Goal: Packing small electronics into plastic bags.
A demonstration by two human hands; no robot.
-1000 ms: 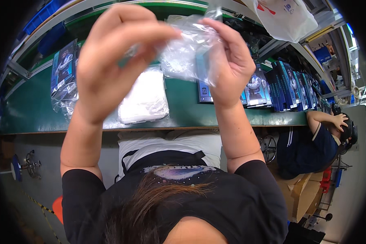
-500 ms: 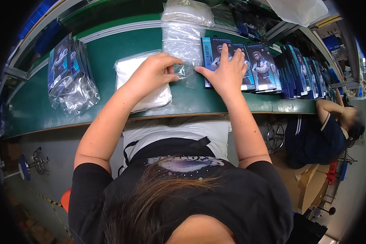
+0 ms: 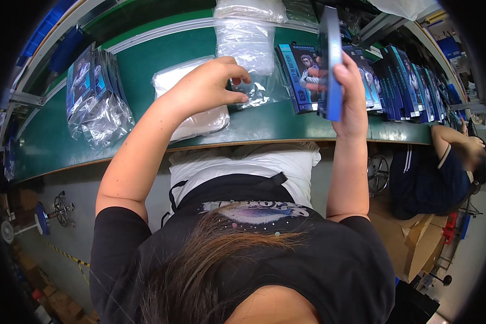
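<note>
A flat dark-blue printed box [image 3: 333, 65] stands on edge in my right hand [image 3: 352, 100], which is closed round its right side. My left hand [image 3: 216, 83] hovers with thumb and forefinger apart, over the near end of a clear plastic bag [image 3: 262, 92]. The bag lies at the near end of a pile of clear plastic bags [image 3: 244, 46]. Below my left wrist is a stack of white sheets or sleeves [image 3: 205, 123]. Another printed box [image 3: 297, 81] lies flat just left of the raised one.
A row of similar boxes [image 3: 399, 86] leans along the right of the green table [image 3: 146, 51]. Bagged boxes [image 3: 94, 97] stand at the left. A co-worker [image 3: 432, 178] sits at the right, beside cardboard [image 3: 405, 237]. A metal rail [image 3: 162, 29] runs behind.
My right hand has taken up a box and tilted it on edge, moving right. My left thumb and forefinger have spread apart above the bag, whose clear film now reaches further right.
</note>
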